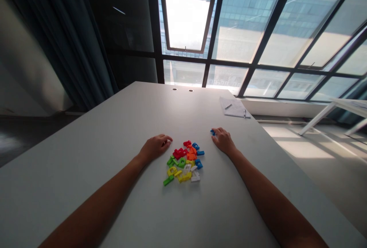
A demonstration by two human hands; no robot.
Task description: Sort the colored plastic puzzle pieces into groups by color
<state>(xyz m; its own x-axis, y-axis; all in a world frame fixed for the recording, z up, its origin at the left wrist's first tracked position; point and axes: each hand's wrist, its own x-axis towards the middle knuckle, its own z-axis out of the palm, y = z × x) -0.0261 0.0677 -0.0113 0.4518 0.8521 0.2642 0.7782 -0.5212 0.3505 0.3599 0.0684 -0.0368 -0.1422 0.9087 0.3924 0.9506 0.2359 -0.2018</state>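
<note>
A loose cluster of small plastic pieces lies on the white table in front of me. It has red pieces (180,153), orange pieces (191,156), green pieces (181,162), yellow pieces (185,177), white pieces (195,178) and blue pieces (198,164). To the right of the cluster, my right hand (223,140) has its fingertips closed on a blue plastic piece (212,132) at the tabletop. My left hand (156,146) rests on the table just left of the red pieces, fingers loosely curved and apart, holding nothing visible.
White paper sheets (233,106) with pens on them lie near the table's far right edge. Two round holes are set in the far end of the white table (114,125). Beyond are large windows, a dark curtain (69,41) at left and another white table (349,104) at right.
</note>
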